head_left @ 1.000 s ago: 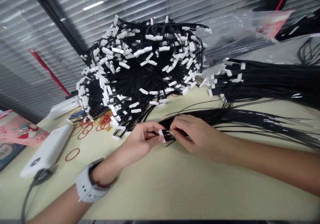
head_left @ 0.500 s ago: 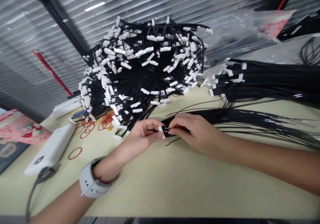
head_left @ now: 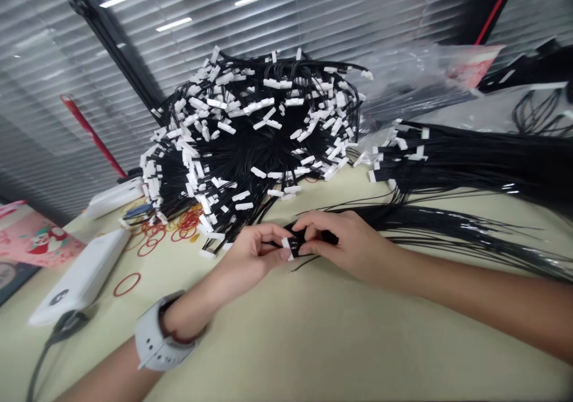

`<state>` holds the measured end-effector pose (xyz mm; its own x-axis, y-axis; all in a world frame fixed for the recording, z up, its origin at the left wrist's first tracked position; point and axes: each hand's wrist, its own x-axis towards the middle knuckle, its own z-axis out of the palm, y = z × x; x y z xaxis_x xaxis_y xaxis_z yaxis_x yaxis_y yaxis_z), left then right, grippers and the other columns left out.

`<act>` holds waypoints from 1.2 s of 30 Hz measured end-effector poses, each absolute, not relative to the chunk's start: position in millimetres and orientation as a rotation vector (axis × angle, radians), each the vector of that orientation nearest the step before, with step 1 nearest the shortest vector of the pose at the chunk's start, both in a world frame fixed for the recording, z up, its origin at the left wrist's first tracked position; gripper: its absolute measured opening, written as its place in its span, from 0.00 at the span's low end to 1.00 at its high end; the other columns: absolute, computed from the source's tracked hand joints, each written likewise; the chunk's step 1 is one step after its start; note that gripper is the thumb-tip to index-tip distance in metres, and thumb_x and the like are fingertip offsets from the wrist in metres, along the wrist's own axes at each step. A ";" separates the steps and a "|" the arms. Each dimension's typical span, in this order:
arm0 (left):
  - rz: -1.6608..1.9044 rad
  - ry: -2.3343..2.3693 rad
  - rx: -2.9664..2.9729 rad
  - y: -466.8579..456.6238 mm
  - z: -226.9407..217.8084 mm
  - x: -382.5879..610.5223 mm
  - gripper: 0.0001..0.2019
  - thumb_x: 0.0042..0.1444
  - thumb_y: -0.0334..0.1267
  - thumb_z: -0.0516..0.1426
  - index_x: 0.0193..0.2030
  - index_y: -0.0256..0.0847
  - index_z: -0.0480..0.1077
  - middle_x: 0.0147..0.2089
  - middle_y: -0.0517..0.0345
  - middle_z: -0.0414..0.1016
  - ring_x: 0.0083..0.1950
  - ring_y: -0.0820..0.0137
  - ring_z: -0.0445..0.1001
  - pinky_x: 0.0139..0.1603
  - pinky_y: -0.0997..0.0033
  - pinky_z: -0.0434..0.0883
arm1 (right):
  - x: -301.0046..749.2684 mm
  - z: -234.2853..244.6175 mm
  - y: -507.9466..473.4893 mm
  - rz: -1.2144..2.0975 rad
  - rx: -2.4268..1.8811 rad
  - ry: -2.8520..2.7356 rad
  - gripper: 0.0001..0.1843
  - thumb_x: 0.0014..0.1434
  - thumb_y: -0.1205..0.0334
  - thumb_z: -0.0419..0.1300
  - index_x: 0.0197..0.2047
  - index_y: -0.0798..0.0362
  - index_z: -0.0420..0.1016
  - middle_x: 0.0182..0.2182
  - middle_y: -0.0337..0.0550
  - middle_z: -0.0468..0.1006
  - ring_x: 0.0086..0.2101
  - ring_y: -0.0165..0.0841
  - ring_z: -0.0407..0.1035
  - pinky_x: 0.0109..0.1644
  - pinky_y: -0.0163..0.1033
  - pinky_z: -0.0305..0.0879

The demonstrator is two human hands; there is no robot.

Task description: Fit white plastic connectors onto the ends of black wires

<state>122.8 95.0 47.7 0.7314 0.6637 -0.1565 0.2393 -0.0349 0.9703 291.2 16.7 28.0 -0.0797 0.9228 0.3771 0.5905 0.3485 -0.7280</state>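
Note:
My left hand [head_left: 255, 254] and my right hand [head_left: 342, 244] meet at the middle of the pale table [head_left: 313, 342]. Both pinch the end of a thin bundle of black wires [head_left: 430, 226] that runs off to the right. Between the fingertips sits a small white connector [head_left: 286, 246] on the wire ends. My left wrist wears a grey watch [head_left: 154, 336]. Just behind the hands rises a big heap of black wires with white connectors [head_left: 259, 145].
A second bundle of black wires [head_left: 470, 160] lies at the right, with clear plastic bags [head_left: 416, 79] behind it. Red rubber bands [head_left: 179, 226] are scattered at the left, beside a white power bank [head_left: 78, 276] with a cable and a pink printed bag [head_left: 33, 241].
My hands stay pinched on the wire ends and have hardly moved; the fingers shift slightly at the connector. The camera has tilted a little.

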 end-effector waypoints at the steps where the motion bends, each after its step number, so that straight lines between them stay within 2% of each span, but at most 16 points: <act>1: 0.394 0.742 1.610 94.9 47.1 122.4 0.07 0.45 0.29 0.62 0.31 0.36 0.69 0.30 0.59 0.74 0.31 0.72 0.72 0.35 0.73 0.67 | 290.7 27.7 17.0 0.503 -1.339 -1.775 0.08 0.54 0.68 0.58 0.39 0.50 0.69 0.26 0.34 0.74 0.27 0.26 0.67 0.33 0.31 0.59; 11: 0.398 0.697 1.624 93.3 44.2 121.0 0.07 0.46 0.29 0.61 0.33 0.35 0.68 0.31 0.59 0.73 0.32 0.74 0.71 0.35 0.75 0.65 | 287.8 35.7 15.6 0.548 -1.346 -1.818 0.10 0.53 0.73 0.56 0.38 0.52 0.69 0.23 0.32 0.71 0.25 0.24 0.62 0.30 0.30 0.55; 18: 0.386 0.697 1.605 92.3 45.3 120.6 0.09 0.44 0.29 0.62 0.34 0.35 0.68 0.32 0.58 0.74 0.32 0.73 0.72 0.34 0.74 0.65 | 288.1 35.7 14.8 0.669 -1.315 -1.752 0.08 0.52 0.71 0.58 0.38 0.53 0.69 0.24 0.33 0.74 0.25 0.24 0.63 0.30 0.30 0.56; 25: 0.438 0.677 1.659 87.3 38.7 119.7 0.05 0.46 0.31 0.60 0.32 0.35 0.69 0.28 0.60 0.73 0.30 0.74 0.70 0.32 0.76 0.63 | 281.9 31.2 16.1 0.622 -1.307 -1.718 0.09 0.50 0.73 0.59 0.35 0.52 0.72 0.22 0.31 0.72 0.24 0.23 0.63 0.30 0.29 0.56; 28: 0.479 0.657 1.622 85.0 37.3 119.1 0.05 0.45 0.29 0.60 0.31 0.36 0.68 0.26 0.62 0.72 0.29 0.75 0.69 0.30 0.77 0.62 | 279.8 34.8 13.8 0.676 -1.305 -1.668 0.08 0.51 0.74 0.57 0.35 0.53 0.71 0.23 0.32 0.74 0.25 0.24 0.65 0.32 0.29 0.57; 36: 0.470 0.664 1.617 91.3 38.1 117.4 0.07 0.45 0.29 0.60 0.33 0.35 0.70 0.30 0.59 0.73 0.31 0.73 0.71 0.35 0.73 0.65 | 283.0 36.5 16.2 0.614 -1.366 -1.747 0.08 0.55 0.71 0.54 0.39 0.53 0.65 0.23 0.34 0.74 0.25 0.26 0.63 0.31 0.31 0.55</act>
